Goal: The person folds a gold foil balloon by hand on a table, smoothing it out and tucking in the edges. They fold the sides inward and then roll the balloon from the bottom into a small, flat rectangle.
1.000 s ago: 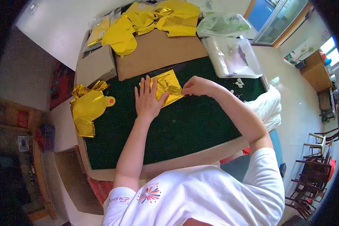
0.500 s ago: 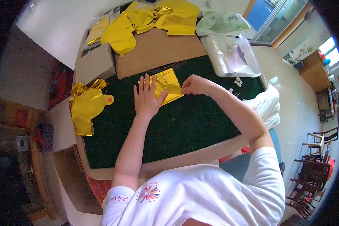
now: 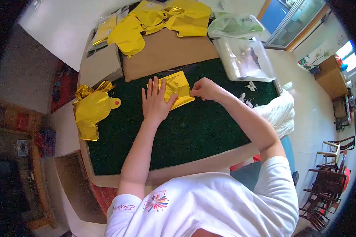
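Note:
A gold foil balloon [image 3: 179, 83], folded into a flat rectangle, lies on the dark green table covering [image 3: 186, 134]. My left hand [image 3: 157, 103] rests flat across its left side with the fingers spread. At the right corner, my right hand [image 3: 204, 89] pinches the foil's edge between thumb and fingers. Another gold foil balloon [image 3: 91, 112], unfolded and with a round tab bearing a red dot, lies at the table's left edge.
Several gold foil balloons [image 3: 188, 17] lie at the back on brown cardboard [image 3: 166, 51]. A clear plastic bag stack [image 3: 245, 59] sits back right, near small white string bundles [image 3: 250, 86]. A white yarn hank [image 3: 279, 114] hangs at the right edge. A box [image 3: 101, 65] stands at left.
Both hands stay on the folded foil, in nearly the same pose. The view has shifted slightly, and more of the white string bundles shows beside my right forearm.

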A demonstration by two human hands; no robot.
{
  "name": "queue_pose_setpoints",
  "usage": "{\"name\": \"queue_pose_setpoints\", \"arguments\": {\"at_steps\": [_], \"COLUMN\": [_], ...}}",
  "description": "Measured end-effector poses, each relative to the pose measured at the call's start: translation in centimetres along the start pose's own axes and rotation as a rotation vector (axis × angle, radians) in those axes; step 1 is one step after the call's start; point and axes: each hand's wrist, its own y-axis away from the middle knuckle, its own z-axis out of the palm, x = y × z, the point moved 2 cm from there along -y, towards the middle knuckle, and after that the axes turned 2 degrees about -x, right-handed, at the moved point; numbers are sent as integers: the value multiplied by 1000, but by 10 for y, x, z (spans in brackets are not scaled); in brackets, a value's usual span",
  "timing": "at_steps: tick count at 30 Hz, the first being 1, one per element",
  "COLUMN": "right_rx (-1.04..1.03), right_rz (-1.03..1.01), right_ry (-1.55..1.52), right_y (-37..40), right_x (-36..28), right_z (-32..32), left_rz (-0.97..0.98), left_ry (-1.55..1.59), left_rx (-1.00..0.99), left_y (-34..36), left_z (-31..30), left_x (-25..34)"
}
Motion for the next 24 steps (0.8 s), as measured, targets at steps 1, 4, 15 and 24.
{"name": "queue_pose_setpoints", "arguments": {"at_steps": [1, 4, 15, 24], "right_rx": [24, 24, 86, -19], "right_rz": [-7, -5, -65, -57], "right_ry": [29, -4, -64, -14], "right_y": [1, 5, 26, 9], "right_x": [0, 1, 15, 8], "right_z": [0, -2, 0, -8], "left_rz": [6, 8, 11, 6], "left_ry": [0, 2, 17, 3], "left_rx": [8, 14, 12, 5], "left_y": [0, 0, 1, -1], "left_z": [0, -2, -2, -2], "left_x": [0, 1, 0, 1]}}
